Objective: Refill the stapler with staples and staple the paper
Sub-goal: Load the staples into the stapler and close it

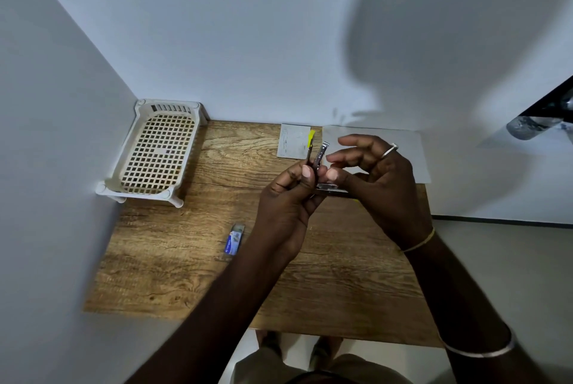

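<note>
**Stapler swung open, held over the table**

My left hand (288,200) grasps the stapler (321,156). The thumb and curled fingers pinch its raised upper arms, which stick up past my thumb tip, one of them with a yellow end. The lower part runs sideways from the hinge and passes under my right hand (379,185).

The right thumb rests on the metal near the hinge. The other right fingers arch loosely above it, and I cannot tell whether that hand truly grips.

The stapler is clear of the wooden table (186,262), between both hands. The paper (414,163) lies beyond my right hand at the far edge. The staple box (234,239) lies left of my left wrist, apart from it.
</note>
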{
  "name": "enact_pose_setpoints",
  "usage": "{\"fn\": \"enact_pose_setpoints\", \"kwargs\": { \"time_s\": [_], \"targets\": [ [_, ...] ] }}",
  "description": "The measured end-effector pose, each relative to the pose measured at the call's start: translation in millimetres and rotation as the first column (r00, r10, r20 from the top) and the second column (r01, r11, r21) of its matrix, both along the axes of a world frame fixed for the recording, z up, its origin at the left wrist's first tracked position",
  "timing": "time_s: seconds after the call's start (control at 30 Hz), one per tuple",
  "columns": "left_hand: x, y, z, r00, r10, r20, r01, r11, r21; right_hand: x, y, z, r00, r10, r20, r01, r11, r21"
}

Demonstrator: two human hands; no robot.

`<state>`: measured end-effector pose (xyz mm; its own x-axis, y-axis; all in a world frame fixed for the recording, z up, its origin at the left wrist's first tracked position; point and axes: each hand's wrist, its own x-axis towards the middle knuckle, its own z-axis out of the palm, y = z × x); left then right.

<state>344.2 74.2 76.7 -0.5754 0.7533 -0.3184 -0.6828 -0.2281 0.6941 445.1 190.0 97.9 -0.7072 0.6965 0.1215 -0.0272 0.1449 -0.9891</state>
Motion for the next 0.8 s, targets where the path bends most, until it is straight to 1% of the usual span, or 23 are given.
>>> {"fn": "enact_pose_setpoints", "kwargs": {
  "time_s": [0.1, 0.17, 0.27, 0.37, 0.43, 0.53, 0.63, 0.8],
  "targets": [
    [-5, 1, -1, 0.996, 0.043, 0.08, -0.044, 0.999, 0.007, 9, 8, -5, 0.997, 0.067, 0.048, -0.066, 0.998, -0.007],
    [-9, 2, -2, 0.986, 0.073, 0.151, -0.076, 0.997, 0.011, 14, 13, -11, 0.988, 0.135, 0.071, -0.13, 0.989, -0.073],
    [-11, 2, -2, 0.972, 0.076, 0.221, -0.083, 0.996, 0.021, 13, 10, -18, 0.982, 0.187, 0.028, -0.18, 0.971, -0.16],
    [-6, 2, -1, 0.974, 0.001, 0.228, -0.003, 1.0, 0.006, 5, 9, -18, 0.985, 0.17, 0.002, -0.169, 0.98, -0.103],
    [-3, 2, 0, 0.969, -0.041, 0.245, 0.045, 0.999, -0.011, 3, 14, -16, 0.982, 0.189, -0.018, -0.189, 0.978, -0.087],
    [-3, -1, -4, 0.958, -0.089, 0.273, 0.096, 0.995, -0.011, 2, 17, -12, 0.965, 0.258, -0.041, -0.261, 0.954, -0.146],
    [-3, -4, -4, 0.954, -0.163, 0.252, 0.169, 0.986, -0.002, 3, 20, -13, 0.955, 0.287, -0.068, -0.295, 0.934, -0.203],
    [0, -8, -4, 0.956, -0.21, 0.206, 0.215, 0.977, -0.002, 3, 19, -15, 0.937, 0.332, -0.105, -0.348, 0.886, -0.307]
  ]
}}
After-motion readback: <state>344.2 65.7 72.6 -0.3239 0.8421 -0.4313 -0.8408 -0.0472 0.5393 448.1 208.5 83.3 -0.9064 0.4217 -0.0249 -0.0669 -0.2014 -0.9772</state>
